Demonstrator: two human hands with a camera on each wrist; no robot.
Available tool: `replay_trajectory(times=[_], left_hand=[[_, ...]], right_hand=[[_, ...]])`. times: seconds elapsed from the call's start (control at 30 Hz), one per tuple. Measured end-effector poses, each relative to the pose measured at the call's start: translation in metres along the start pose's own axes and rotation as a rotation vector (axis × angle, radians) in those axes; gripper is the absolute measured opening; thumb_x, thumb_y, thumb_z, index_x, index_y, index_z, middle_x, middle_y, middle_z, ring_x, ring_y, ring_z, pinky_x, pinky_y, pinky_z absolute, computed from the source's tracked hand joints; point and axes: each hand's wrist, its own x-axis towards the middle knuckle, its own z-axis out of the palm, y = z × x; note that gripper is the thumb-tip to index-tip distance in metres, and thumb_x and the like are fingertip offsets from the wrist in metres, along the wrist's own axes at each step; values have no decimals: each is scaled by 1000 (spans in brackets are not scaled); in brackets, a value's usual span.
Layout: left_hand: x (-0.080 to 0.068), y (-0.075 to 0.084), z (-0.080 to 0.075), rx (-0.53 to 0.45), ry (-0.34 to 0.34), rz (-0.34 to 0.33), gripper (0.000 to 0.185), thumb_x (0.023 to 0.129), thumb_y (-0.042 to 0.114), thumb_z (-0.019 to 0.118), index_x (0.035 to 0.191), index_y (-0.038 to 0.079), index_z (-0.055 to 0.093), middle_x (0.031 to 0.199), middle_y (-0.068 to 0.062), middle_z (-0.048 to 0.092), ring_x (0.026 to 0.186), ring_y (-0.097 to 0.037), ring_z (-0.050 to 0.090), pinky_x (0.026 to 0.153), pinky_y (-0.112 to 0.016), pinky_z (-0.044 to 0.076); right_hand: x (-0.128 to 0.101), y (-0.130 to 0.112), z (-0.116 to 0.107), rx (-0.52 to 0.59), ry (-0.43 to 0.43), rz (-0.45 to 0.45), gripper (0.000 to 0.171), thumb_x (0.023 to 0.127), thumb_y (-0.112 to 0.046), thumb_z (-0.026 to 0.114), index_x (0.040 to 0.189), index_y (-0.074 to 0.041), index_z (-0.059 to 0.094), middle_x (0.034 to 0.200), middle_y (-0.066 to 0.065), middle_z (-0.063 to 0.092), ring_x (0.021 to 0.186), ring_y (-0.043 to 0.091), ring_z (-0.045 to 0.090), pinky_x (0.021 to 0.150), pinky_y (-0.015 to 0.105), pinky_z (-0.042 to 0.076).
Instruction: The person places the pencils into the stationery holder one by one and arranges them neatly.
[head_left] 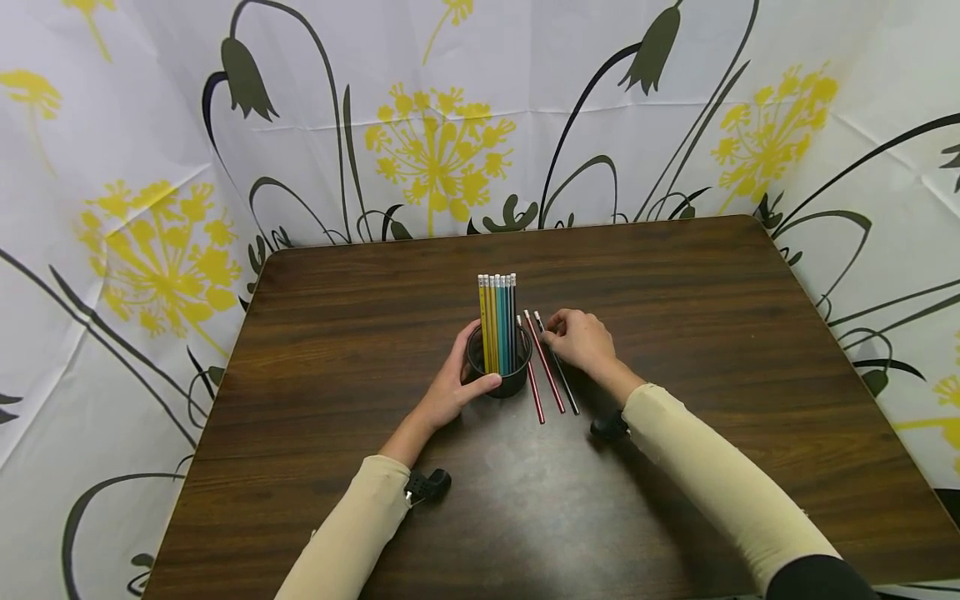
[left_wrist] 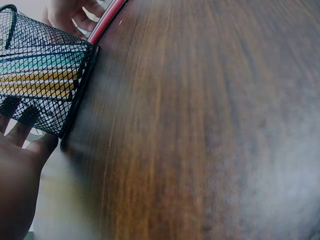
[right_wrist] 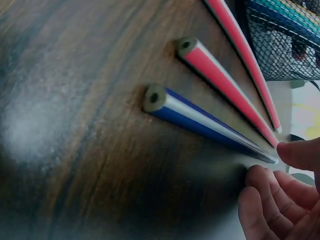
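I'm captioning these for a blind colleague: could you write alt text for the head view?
A person's left grip holds a black cup of upright pencils on a dark wood-grain table, while the right grip is at the far end of a dark pencil lying beside two red pencils, right of the cup. Behind is a flowered white backdrop.

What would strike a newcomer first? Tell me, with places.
Likely the yellow, teal and dark pencils standing in the black mesh cup, which the left grip holds near the middle of the table. Two red pencils and a dark blue one lie just right of the cup, the right grip by their eraser ends. Behind, yellow flowers spread across the white backdrop.
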Motion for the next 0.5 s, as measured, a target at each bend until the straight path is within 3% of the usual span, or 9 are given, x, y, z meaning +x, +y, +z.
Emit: replay_trajectory(times=[0.1, 0.2, 0.5], left_hand=[[1, -12, 0, 14, 9, 0, 82, 92, 5, 65, 155, 29, 18, 156, -4, 27, 141, -22, 30, 112, -55, 24], [1, -12, 0, 12, 7, -2, 82, 92, 3, 64, 155, 28, 18, 156, -4, 27, 141, -22, 29, 112, -55, 24], [-2, 22, 1, -13, -16, -12, 80, 91, -5, 61, 155, 8, 15, 156, -17, 25, 141, -33, 28, 111, -60, 22]], right_hand=[[0, 0, 3, -43, -9, 0, 23, 89, -33, 71, 103, -14, 72, 86, -1, 69, 79, 20, 63, 67, 43, 50], [1, -1, 3, -90, -20, -8, 21, 88, -31, 71, 101, -14, 73, 87, -1, 71, 80, 21, 65, 69, 45, 51], [1, -4, -1, -164, -25, -14, 18, 86, -27, 70, 97, -13, 73, 84, 2, 69, 78, 26, 64, 68, 47, 51]])
